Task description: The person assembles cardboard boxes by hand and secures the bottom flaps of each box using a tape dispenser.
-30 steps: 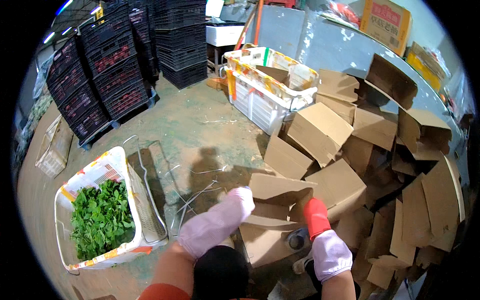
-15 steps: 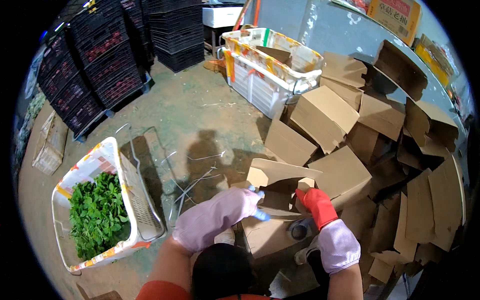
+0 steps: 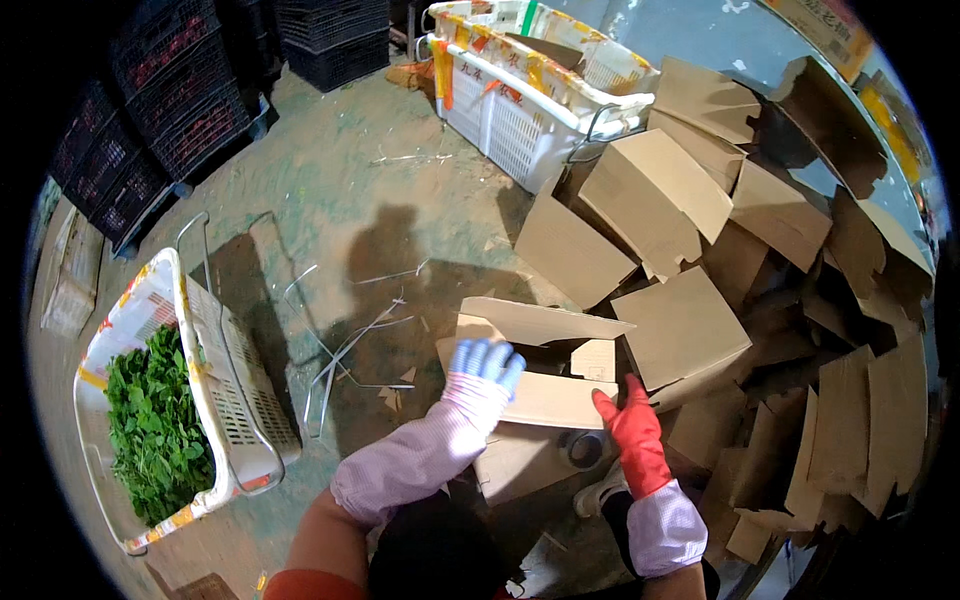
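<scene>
In front of me stands a brown cardboard box (image 3: 553, 398), its long flaps raised around a dark opening. A small end flap (image 3: 594, 360) folds inward at its right end. My left hand (image 3: 484, 368), in a blue and white glove, lies against the box's left end with fingers stretched out. At the right front corner, my right hand (image 3: 632, 425) wears a red rubber glove; thumb and forefinger are spread and touch the cardboard. Pale sleeve covers reach up both forearms. Below the front flap, a dark ring-shaped roll (image 3: 583, 448) lies on more cardboard.
Left of me sits a white plastic crate (image 3: 240, 395) of leafy greens (image 3: 160, 430). Loose pale straps (image 3: 345, 360) lie on the floor. A heap of open cardboard boxes (image 3: 685, 325) fills the right side. White crates (image 3: 510, 120) and black crates (image 3: 185, 95) stand farther back.
My left hand has moved from the opening to the box's left end, fingers now pointing away. My right hand has come out of the opening to the right front corner. The view has shifted.
</scene>
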The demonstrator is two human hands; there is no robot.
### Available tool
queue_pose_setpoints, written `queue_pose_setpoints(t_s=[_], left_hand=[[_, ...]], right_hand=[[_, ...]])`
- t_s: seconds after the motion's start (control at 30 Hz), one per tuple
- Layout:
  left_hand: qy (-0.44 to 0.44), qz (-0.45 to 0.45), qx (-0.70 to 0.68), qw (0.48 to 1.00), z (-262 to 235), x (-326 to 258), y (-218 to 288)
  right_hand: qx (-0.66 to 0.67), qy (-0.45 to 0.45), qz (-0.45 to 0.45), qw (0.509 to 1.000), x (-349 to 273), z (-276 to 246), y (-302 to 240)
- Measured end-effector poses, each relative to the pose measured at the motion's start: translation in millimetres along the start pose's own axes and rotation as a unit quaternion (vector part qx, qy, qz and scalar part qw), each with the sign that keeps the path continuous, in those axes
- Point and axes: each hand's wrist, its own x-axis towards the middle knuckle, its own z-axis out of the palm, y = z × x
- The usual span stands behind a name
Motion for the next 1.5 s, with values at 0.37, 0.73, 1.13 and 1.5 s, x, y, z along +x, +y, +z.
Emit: queue_pose_setpoints(t_s=[0.37, 0.73, 1.13, 1.5], left_hand=[[0.047, 0.117, -0.052, 0.991, 35.9, -16.5, 1.7], [0.02, -0.107, -0.301, 0.947, 27.8, -18.9, -19.5], [-0.016, -0.39, -0.741, 0.546, 57.4, 11.8, -45.9], [-0.07, -0.08, -0.003, 0.994, 21.4, 1.8, -43.6]], right_hand=[[-0.187, 0.136, -0.43, 0.873, 66.6, -36.8, -117.1], [-0.182, -0.035, -0.438, 0.88, 26.2, -3.7, -59.0], [0.383, -0.005, -0.062, 0.922, 55.2, 52.0, 20.8], [0.785, -0.046, 0.128, 0.605, 51.2, 61.1, -2.9]])
